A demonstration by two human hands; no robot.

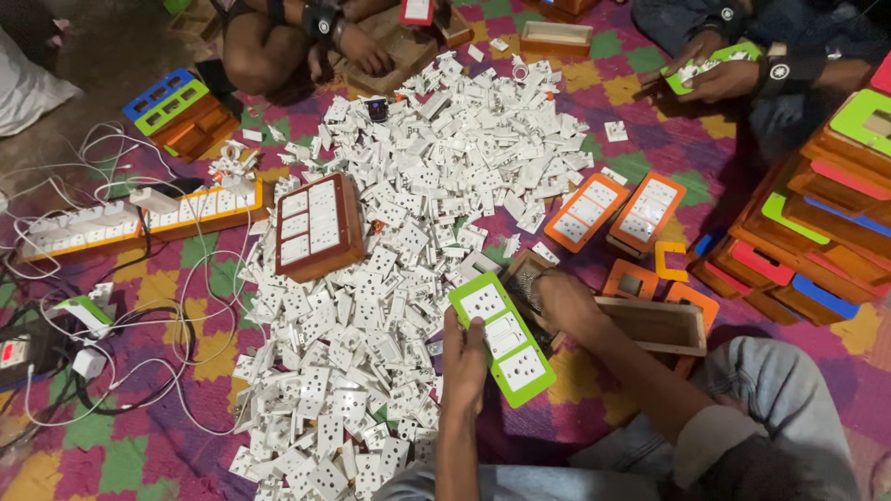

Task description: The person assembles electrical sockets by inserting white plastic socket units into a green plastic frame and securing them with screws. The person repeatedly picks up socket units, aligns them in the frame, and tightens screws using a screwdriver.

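A heap of sockets [408, 241] lay on the mat [650, 158] at the centre. A framed box [320, 227] sat on the heap's left part. Left of it lay a power strip [139, 218] among cables [186, 306]. Right of the heap lay two filled frames [613, 211], with stacked boxes [817, 232] farther right. At the near edge, the left hand [462, 362] and right hand [566, 301] held a socket plate [502, 339] before an open box [659, 325].

We see the left hand [461, 357] gripping a green frame [504, 339] with three white sockets at lower centre of the frame, the right hand [563, 301] touching its upper edge beside an open wooden box [657, 327]. A big heap of white sockets [408, 232] covers the checked mat [650, 148]. A brown frame [318, 225] lies on the heap. Other people's hands [715, 70] work at the top.
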